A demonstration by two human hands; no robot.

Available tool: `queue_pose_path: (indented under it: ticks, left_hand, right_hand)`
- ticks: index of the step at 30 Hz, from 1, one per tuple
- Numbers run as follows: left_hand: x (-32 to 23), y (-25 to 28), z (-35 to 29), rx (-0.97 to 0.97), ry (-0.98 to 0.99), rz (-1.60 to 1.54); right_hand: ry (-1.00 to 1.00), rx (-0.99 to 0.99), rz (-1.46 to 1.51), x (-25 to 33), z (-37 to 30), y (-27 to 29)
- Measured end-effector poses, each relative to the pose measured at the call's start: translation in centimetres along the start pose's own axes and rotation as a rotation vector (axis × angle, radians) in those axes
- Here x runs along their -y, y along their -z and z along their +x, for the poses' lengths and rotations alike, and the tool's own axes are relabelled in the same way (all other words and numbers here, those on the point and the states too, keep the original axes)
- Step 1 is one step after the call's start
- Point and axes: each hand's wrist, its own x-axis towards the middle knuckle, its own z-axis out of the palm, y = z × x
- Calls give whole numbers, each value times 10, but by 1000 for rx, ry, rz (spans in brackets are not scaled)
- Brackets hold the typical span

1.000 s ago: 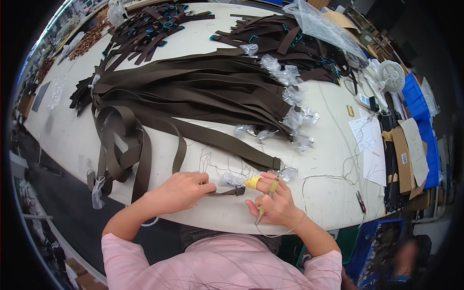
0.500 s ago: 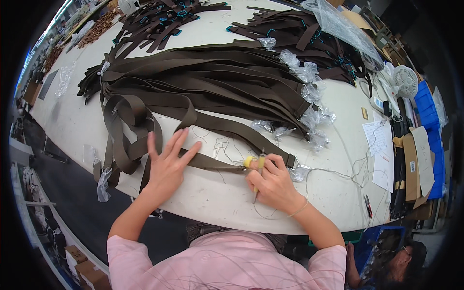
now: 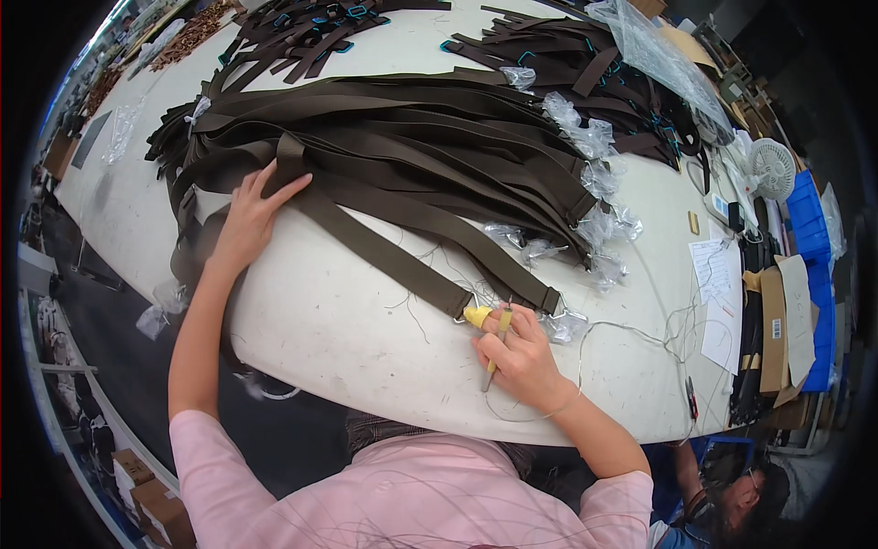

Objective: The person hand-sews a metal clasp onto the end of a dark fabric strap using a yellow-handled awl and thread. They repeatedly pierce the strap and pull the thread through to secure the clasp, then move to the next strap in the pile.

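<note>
My left hand (image 3: 247, 218) is at the near left edge of the strap bundle, thumb and fingers around a raised fold of a dark brown webbing strap (image 3: 380, 252). From there the strap runs down to a metal hook (image 3: 465, 309) at its near end. My right hand (image 3: 523, 361) is closed around a slim pen-like tool (image 3: 498, 348) with a yellowish handle. Yellow wrapping (image 3: 476, 317) covers one of its fingertips, right beside the hook. A second strap end (image 3: 549, 299) with plastic-wrapped hardware lies just beyond this hand.
A thick bundle of straps (image 3: 393, 137) spans the table (image 3: 320, 366), plastic-wrapped at its right ends. Farther back lie two piles of straps with blue-edged buckles (image 3: 585, 69). Papers (image 3: 718, 293), a small fan (image 3: 771, 169) and scissors (image 3: 691, 399) are at right. Another person (image 3: 732, 499) sits lower right.
My left hand has moved up and left from the table, drawing the strap along, and loose loops at left have shifted. My right hand moved slightly right and down with the tool.
</note>
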Motion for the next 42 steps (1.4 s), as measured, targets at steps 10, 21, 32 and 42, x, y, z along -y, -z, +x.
queue_pose_path:
  ticks: [10, 21, 32, 42]
  left_hand:
    - [-140, 27, 10, -177, 114, 154]
    - [-243, -15, 15, 327, -295, -1042]
    - [-237, -11, 16, 335, -321, -1107]
    - [-255, -12, 5, 250, -219, -1202]
  right_hand:
    - [-80, -4, -92, -4, -21, 9]
    - [-178, -95, 41, -2, -32, 31]
    - [-187, -41, 29, -7, -17, 21]
    - [-357, 14, 86, -2, -17, 24]
